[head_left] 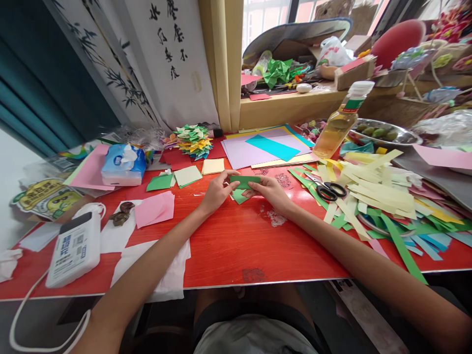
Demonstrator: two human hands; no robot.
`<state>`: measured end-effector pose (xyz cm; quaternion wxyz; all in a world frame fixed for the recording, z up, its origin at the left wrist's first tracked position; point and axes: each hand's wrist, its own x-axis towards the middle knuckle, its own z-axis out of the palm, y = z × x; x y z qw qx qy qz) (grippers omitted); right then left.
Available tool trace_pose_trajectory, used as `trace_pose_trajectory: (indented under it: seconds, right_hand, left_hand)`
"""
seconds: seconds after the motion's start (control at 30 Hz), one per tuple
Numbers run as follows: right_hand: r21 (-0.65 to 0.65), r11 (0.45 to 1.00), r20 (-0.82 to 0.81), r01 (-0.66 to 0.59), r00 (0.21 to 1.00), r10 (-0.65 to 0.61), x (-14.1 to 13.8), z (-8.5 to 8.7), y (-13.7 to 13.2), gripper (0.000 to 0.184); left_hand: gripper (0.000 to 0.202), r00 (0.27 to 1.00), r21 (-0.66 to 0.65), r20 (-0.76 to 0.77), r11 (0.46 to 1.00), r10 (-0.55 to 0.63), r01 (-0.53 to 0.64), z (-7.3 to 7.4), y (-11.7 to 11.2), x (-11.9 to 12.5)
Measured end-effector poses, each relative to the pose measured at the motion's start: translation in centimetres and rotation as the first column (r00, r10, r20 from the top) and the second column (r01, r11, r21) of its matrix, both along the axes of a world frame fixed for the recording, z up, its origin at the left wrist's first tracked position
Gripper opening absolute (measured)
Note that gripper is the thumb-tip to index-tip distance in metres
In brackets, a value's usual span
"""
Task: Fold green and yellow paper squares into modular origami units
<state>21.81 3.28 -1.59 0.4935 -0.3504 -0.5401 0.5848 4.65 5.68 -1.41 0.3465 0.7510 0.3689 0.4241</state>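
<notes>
Between my two hands is a small green paper (244,182), folded into a narrow rectangle. My left hand (220,189) pinches its left end with thumb and fingers. At the other end, my right hand (268,191) grips it the same way. Just below the held piece, another green paper (239,197) is partly visible on the red table (221,246). Left of my hands lie a pale green paper square (188,175), a green paper square (159,182) and a stack of cream squares (213,166).
Scissors (331,191) lie at right beside cut paper strips (383,189). Behind them leans a glass bottle (341,120) near a metal bowl (387,133). Large paper sheets (239,152) and a folded-paper stack (193,140) are at the back. A tissue pack (123,169), pink papers (155,209) and a white device (75,250) occupy the left.
</notes>
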Motion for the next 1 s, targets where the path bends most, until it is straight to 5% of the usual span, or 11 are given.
trace_pose_trajectory:
  seconds: [0.53, 0.77, 1.0]
  right_hand:
    - [0.026, 0.999, 0.055, 0.031, 0.998, -0.032, 0.3, 0.2, 0.1, 0.014]
    - [-0.033, 0.986, 0.269, -0.165, 0.949, 0.167, 0.0, 0.8, -0.6, 0.015]
    - [-0.031, 0.999, 0.186, 0.042, 0.982, -0.035, 0.4, 1.3, -0.5, 0.021]
  left_hand:
    - [0.016, 0.992, 0.057, -0.12, 0.998, 0.026, -0.02, -0.1, 0.0, 0.0]
    - [0.02, 0.98, 0.105, -0.196, 0.993, -0.037, 0.059, 0.4, -0.5, 0.1]
    - [0.021, 0.998, -0.007, -0.068, 1.0, -0.016, 0.016, 0.2, -0.2, -0.1]
